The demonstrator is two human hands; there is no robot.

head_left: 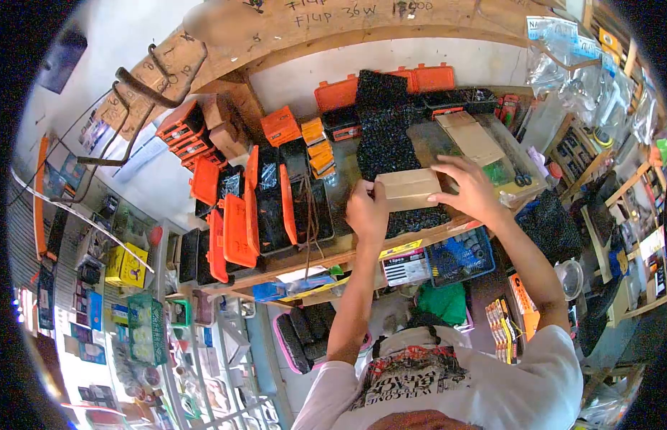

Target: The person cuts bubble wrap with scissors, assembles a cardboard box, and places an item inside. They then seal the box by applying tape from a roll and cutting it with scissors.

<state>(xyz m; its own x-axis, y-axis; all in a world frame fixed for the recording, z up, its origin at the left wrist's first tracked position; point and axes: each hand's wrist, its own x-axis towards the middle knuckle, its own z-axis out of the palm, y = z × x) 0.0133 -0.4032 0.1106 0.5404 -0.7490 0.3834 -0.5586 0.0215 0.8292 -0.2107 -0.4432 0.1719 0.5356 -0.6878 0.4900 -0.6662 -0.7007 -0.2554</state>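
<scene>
A small brown cardboard box is held between both hands above the counter. My left hand grips its left end, thumb against the near corner. At its right end my right hand pinches the side, with the thumb at the lower corner and the fingers at the top edge. Under and behind the box lies a black textured mat. Flat cardboard rests on the counter to the right, near black-handled scissors.
Open orange-lidded cases stand at the left of the counter, beside stacked orange boxes. Below the counter edge sits a blue tray. A bent metal rack hangs at the upper left. Plastic bags hang at the upper right.
</scene>
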